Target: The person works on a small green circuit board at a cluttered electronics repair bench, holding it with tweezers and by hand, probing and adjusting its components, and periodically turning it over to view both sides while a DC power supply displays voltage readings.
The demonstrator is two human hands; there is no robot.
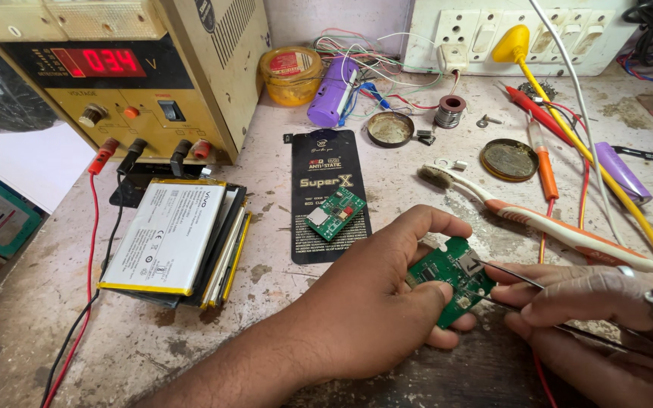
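Nearest the camera, the left hand (376, 302) pinches a small green circuit board (451, 273) between thumb and fingers, holding it just above the desk (266, 302). The right hand (591, 302) closes on a pair of thin metal tweezers (508, 273), their tips resting on the silvery part at the board's upper end. So the board is picked up and steadied, the tool is on it, and my read is the fine work on that part is underway, not finished; nothing looks lifted off it as yet.

The board sits tilted, its long axis running from lower right to upper left, component side facing up toward the camera.

A little farther out, a second green board (335, 214) lies flat on a black anti-static packet (328, 193). Left of that, a stack of flat phone batteries (171, 238). Right, a white-and-orange toothbrush (538, 219) lies across the desk, bristles to the left.

Farthest back, a beige bench power supply (137, 75) with a red readout, red and black leads plugged in, and a wall socket strip (523, 34).
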